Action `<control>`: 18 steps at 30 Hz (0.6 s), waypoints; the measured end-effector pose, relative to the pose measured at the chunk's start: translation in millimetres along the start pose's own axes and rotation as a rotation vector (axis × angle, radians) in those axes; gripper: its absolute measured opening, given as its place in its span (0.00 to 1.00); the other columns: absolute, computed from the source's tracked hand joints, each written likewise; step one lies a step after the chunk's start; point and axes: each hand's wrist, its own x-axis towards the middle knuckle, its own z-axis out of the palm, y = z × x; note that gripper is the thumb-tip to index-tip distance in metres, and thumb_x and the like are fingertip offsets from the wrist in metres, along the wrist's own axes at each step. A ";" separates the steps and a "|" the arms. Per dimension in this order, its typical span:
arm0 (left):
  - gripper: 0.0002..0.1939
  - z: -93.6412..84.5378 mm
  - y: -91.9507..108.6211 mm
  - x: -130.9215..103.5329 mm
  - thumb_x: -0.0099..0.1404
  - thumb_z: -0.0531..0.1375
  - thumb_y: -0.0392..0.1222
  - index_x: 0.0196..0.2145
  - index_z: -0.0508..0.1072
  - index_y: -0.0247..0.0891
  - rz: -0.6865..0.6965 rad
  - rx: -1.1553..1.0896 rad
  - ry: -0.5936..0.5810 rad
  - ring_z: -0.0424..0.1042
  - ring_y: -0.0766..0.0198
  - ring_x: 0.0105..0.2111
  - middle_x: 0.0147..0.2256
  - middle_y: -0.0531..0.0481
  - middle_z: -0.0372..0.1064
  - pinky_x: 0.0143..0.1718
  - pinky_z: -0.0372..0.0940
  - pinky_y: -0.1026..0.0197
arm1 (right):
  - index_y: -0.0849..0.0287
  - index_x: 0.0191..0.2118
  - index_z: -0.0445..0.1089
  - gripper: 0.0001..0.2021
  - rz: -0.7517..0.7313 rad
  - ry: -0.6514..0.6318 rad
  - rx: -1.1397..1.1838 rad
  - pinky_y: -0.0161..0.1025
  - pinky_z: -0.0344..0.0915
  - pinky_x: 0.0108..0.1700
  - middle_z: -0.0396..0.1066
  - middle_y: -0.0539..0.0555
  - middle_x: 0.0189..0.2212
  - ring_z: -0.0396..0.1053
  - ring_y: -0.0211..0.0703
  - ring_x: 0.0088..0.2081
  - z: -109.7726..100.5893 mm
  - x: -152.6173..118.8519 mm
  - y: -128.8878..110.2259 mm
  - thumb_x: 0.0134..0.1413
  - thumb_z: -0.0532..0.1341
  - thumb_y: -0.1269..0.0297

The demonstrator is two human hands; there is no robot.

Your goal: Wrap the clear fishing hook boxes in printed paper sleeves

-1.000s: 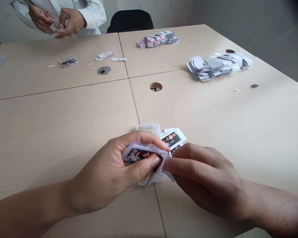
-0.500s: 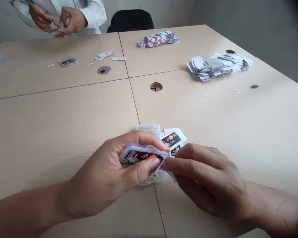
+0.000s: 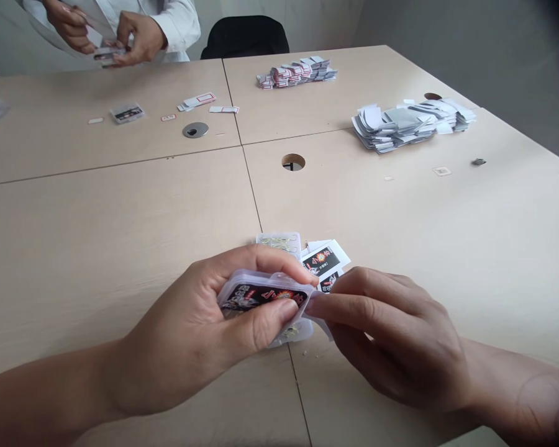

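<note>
Worktop [image 3: 158, 211] of smooth, pale wood grain, faintly satin. Above its near edge, a box [image 3: 256, 292] of shiny, translucent plastic. Near the right edge, a stack [image 3: 407, 127] of matt paper; towards the far edge, a smooth, metal-looking disc [image 3: 202, 129].

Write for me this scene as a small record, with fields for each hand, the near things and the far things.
Left hand: holds labelled plastic box, tilted
Right hand: pinches thin whitish sheet at the box's right end
Near the hands: second plastic box with thin yellowish pieces, partly covered; dark printed labels
Far side: co-worker's hands, red-and-white paper pile, black chair
Farther right: white paper pile
</note>
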 end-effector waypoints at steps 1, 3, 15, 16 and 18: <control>0.04 0.2 0.1 0.0 0.68 0.64 0.45 0.40 0.79 0.54 -0.002 -0.003 0.002 0.77 0.65 0.35 0.41 0.57 0.78 0.27 0.67 0.72 | 0.62 0.49 0.72 0.16 0.000 -0.002 -0.005 0.34 0.67 0.29 0.73 0.52 0.30 0.71 0.36 0.28 -0.3 -0.2 0.0 0.60 0.56 0.82; 0.04 0.5 0.7 0.1 0.68 0.64 0.45 0.40 0.79 0.54 0.002 0.003 0.008 0.77 0.65 0.34 0.40 0.56 0.78 0.27 0.67 0.72 | 0.61 0.49 0.72 0.16 0.006 -0.007 -0.010 0.34 0.67 0.29 0.73 0.52 0.30 0.71 0.36 0.28 -0.9 -0.8 0.0 0.60 0.56 0.82; 0.05 0.6 1.7 0.4 0.67 0.64 0.42 0.39 0.80 0.51 0.046 0.032 0.045 0.76 0.66 0.30 0.38 0.55 0.79 0.26 0.67 0.72 | 0.60 0.48 0.72 0.16 -0.003 0.008 -0.037 0.33 0.67 0.28 0.72 0.50 0.29 0.71 0.34 0.27 -1.3 -1.2 2.3 0.60 0.55 0.82; 0.05 0.8 2.1 1.0 0.67 0.64 0.42 0.39 0.80 0.52 0.042 0.030 0.048 0.76 0.66 0.31 0.38 0.56 0.79 0.26 0.67 0.72 | 0.60 0.48 0.72 0.16 -0.004 0.007 -0.035 0.33 0.67 0.28 0.72 0.50 0.29 0.70 0.34 0.27 -1.5 -1.3 2.5 0.61 0.55 0.82; 0.06 1.2 3.1 1.9 0.67 0.64 0.41 0.39 0.79 0.53 0.039 0.026 0.048 0.76 0.67 0.30 0.39 0.57 0.79 0.26 0.67 0.73 | 0.61 0.48 0.72 0.16 -0.006 0.005 -0.029 0.33 0.66 0.28 0.72 0.51 0.29 0.70 0.34 0.27 -1.7 -1.9 3.0 0.60 0.55 0.82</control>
